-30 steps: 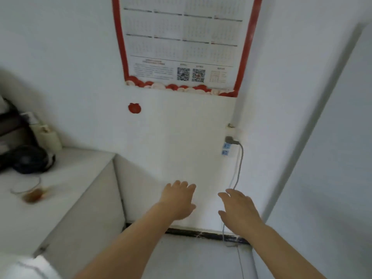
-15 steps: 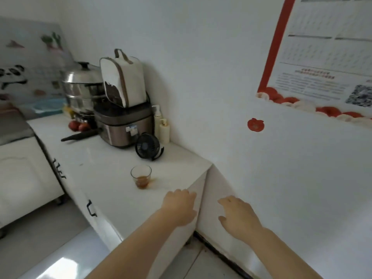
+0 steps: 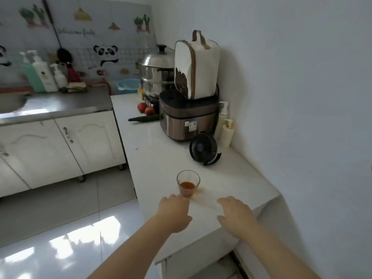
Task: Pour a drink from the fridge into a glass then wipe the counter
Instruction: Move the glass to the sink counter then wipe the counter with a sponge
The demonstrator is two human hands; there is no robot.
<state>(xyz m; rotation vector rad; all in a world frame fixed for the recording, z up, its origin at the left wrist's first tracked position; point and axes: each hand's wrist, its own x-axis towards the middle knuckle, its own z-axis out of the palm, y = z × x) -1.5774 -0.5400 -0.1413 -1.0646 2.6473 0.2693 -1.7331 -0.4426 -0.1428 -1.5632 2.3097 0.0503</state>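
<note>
Your two bare hands reach out over the near end of the white tabletop (image 3: 159, 158), both palm-down with fingers loosely spread and nothing in either of them. Your left hand (image 3: 174, 213) has its fingertips right at the base of the small clear drinking glass (image 3: 188, 183), which stands upright on the tabletop with a shallow layer of amber-brown drink in the bottom; whether the fingers actually touch the glass you cannot tell from this angle. Your right hand (image 3: 234, 215) sits to the right of the glass, apart from it, over the tabletop near its front corner. A faint brownish smear (image 3: 202, 191) lies on the tabletop just right of the glass's foot. Behind the glass, toward the wall, a small round black desk fan (image 3: 203, 148) stands tilted on its clip base. Further behind the glass is a bronze-and-black electric cooker (image 3: 186, 119) with a cream zip bag with brown trim (image 3: 196, 67) resting upright on its lid. Two cream pump bottles (image 3: 226, 129) stand against the wall to the right of the cooker, and a stacked stainless steel steamer pot (image 3: 156, 72) sits behind it. Far behind and left of the glass, two red tomatoes (image 3: 146, 109) and a dark green cucumber (image 3: 144, 118) lie on the tabletop.
</note>
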